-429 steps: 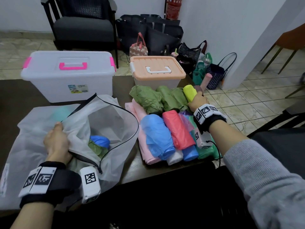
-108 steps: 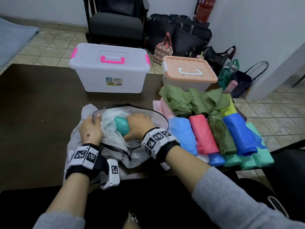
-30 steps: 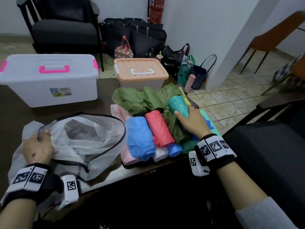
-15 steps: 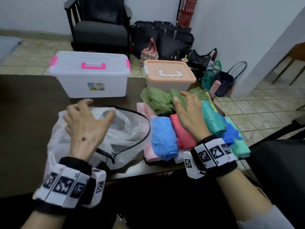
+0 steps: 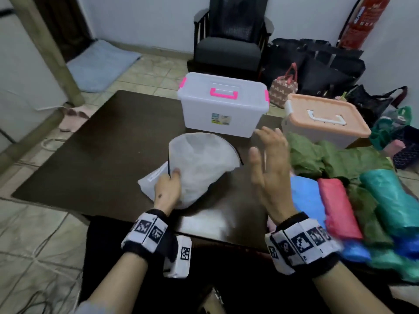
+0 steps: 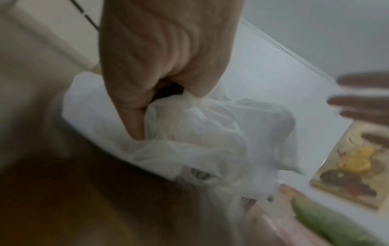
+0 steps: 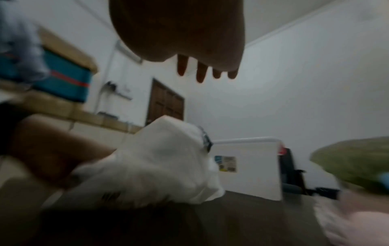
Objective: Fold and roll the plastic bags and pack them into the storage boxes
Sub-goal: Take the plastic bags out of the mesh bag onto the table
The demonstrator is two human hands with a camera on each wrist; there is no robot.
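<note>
A large translucent white bag (image 5: 199, 164) with a black rim is bunched up and lifted off the dark table (image 5: 108, 150). My left hand (image 5: 169, 189) grips its near edge; the left wrist view shows my fingers (image 6: 134, 93) curled round the crumpled bag (image 6: 210, 133). My right hand (image 5: 269, 164) hovers beside the bag with straight spread fingers (image 7: 200, 73) and holds nothing. Rolled bags lie at the right: blue (image 5: 306, 200), red (image 5: 337, 209), teal (image 5: 390, 196) and green (image 5: 326, 155). Behind stand a clear storage box with pink handle (image 5: 222, 103) and a peach-lidded box (image 5: 324, 118), both closed.
A dark armchair (image 5: 229, 41) stands behind the table, with several dark bags (image 5: 317, 64) and a red extinguisher (image 5: 358, 21) along the wall. A blue mat (image 5: 102, 62) lies on the tiled floor at the left. The table's left half is bare.
My left hand has come down and gripped the white bag, which is now gathered and raised. My right hand left the rolled bags and moved left toward the white bag.
</note>
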